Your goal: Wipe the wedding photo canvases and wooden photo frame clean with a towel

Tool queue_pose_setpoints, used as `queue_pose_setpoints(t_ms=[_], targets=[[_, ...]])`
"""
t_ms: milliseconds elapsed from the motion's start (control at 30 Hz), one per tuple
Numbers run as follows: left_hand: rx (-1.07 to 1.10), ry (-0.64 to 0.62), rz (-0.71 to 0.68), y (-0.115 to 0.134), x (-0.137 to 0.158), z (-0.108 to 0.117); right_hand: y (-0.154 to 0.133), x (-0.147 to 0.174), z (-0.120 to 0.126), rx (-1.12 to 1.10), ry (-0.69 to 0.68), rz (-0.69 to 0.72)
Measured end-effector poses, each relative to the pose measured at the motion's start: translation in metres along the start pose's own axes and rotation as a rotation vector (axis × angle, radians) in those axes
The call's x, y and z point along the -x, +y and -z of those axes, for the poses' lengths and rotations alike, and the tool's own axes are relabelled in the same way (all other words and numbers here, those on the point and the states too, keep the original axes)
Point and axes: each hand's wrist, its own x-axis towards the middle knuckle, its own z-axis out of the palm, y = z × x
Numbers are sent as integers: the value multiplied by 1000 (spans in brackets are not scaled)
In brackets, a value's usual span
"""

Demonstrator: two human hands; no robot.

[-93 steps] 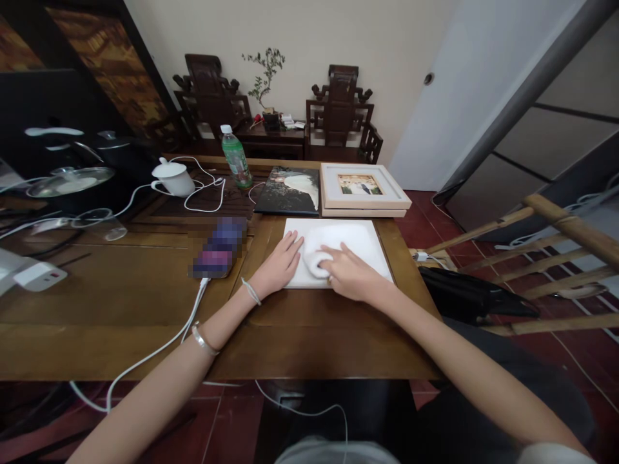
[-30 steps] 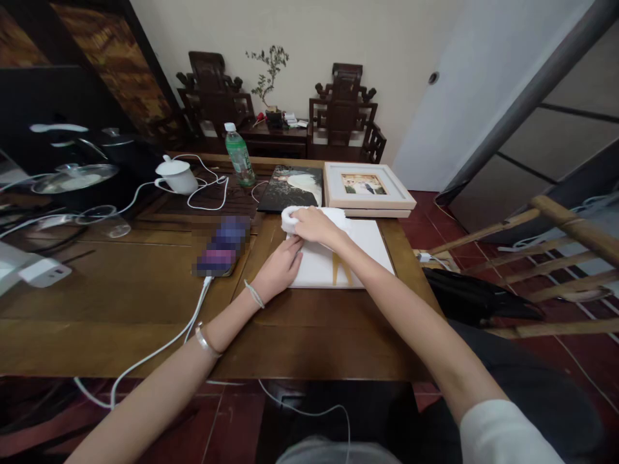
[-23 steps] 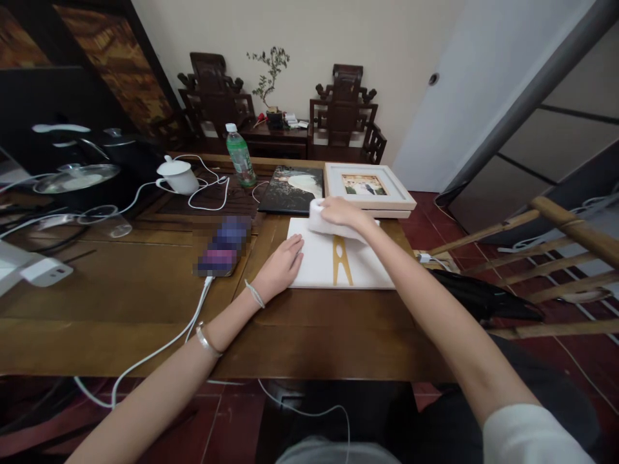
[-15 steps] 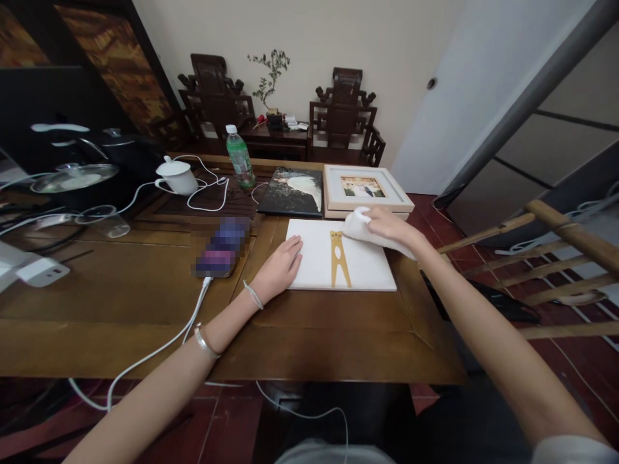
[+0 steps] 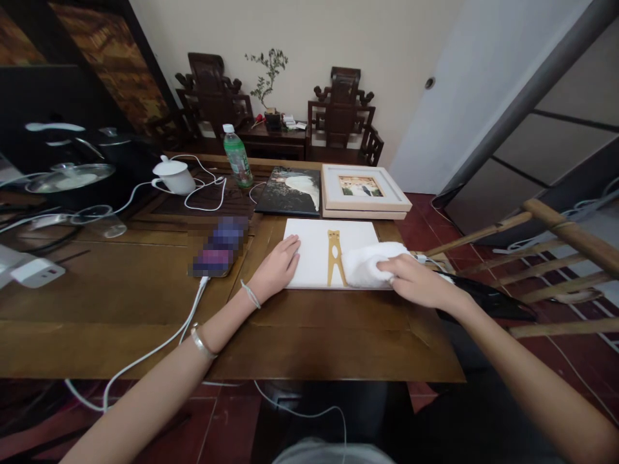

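right hand [image 5: 418, 281] clutches white cloth [image 5: 365, 263] in curled fingers over white board [image 5: 312, 251]; left hand [image 5: 275, 266], empty fingers outstretched, rests at board's left side

Left grip [image 5: 279, 264] and right grip [image 5: 420, 281]: bare. Left wrist [image 5: 260, 288]: one slim, pale, close-fitting band [image 5: 251, 294]; weave too blurred to confirm. Left forearm [image 5: 155, 386], higher up: one silver-coloured bangle [image 5: 202, 345], shiny, with a small knob at its upper edge. Right forearm [image 5: 517, 357]: bare throughout its visible length. Bottom centre: pale grey rounded form [image 5: 333, 453], possibly clothing; identity unconfirmed.
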Motion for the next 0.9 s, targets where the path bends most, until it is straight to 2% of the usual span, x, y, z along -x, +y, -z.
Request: queue_pose_setpoints(t_ms=[233,400,500,600,733,900], targets=[[3,-19,1,0,0,3,44,-78,13,-55,99,-29],[0,-16,-1,0,0,3,56,-99,6,-12,106,-45],[-5,-21,-1,-1,0,3,55,-92,-9,13,131,40],[-9,-24,-2,-2,1,3,51,-78,-20,19,86,63],[-8,-19,-4,-3,1,2,35,-49,-17,32,49,62],[-7,-15,-2,-2,1,2,-2,2,-13,20,11,104]])
